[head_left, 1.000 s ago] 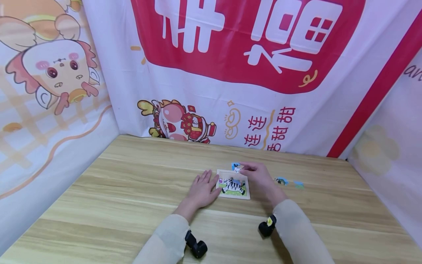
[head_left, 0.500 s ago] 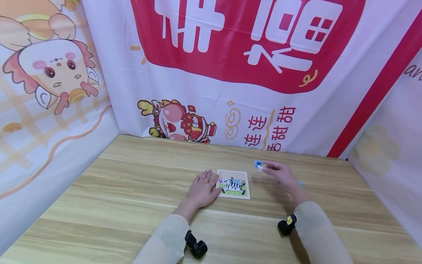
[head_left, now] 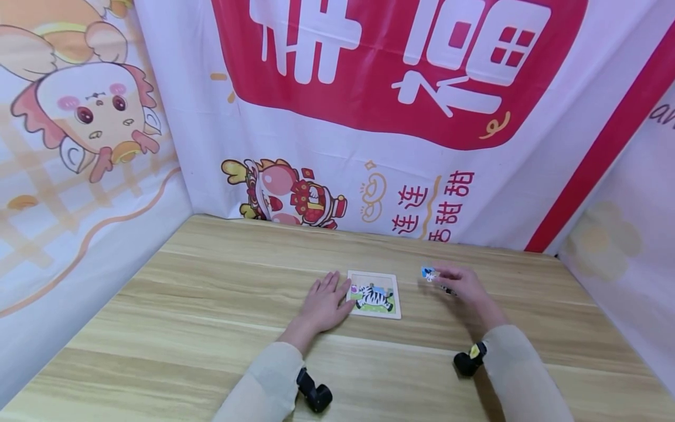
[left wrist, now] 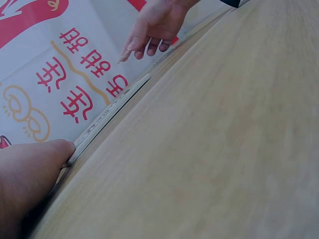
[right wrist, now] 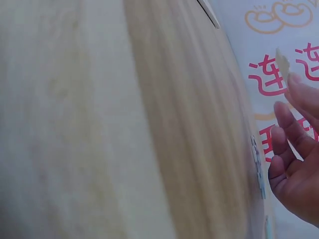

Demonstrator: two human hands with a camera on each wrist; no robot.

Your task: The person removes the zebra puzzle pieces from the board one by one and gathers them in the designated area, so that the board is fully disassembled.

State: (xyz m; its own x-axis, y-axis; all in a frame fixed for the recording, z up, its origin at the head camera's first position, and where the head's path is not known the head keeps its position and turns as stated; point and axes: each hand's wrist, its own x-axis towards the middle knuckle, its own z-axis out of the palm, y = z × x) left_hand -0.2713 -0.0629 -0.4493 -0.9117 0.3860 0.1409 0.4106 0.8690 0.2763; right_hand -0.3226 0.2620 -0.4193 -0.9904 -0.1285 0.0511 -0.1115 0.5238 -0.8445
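My right hand [head_left: 465, 286] pinches a small puzzle piece [head_left: 428, 274], blue with part of a striped zebra, just above the table. In the right wrist view the piece [right wrist: 282, 63] shows edge-on at the tips of thumb and forefinger. Flat on the table lies my left hand [head_left: 324, 305], fingers spread, its thumb touching the left edge of a framed jigsaw board [head_left: 372, 275]. Several fitted pieces there form a zebra body on green; the board's upper part is bare. Another puzzle piece [head_left: 447, 290] lies under my right hand, partly hidden by it.
Loose pieces [right wrist: 257, 167] lie along the tabletop near the right hand in the right wrist view. A printed cloth [head_left: 337, 135] hangs behind the wooden table [head_left: 237, 281], with more cloth on both sides. Each wrist wears a black camera [head_left: 314, 395].
Carrying the zebra piece, my right hand has moved right, away from the board's top edge, then lowered slightly toward the loose pieces. My left hand has stayed put.
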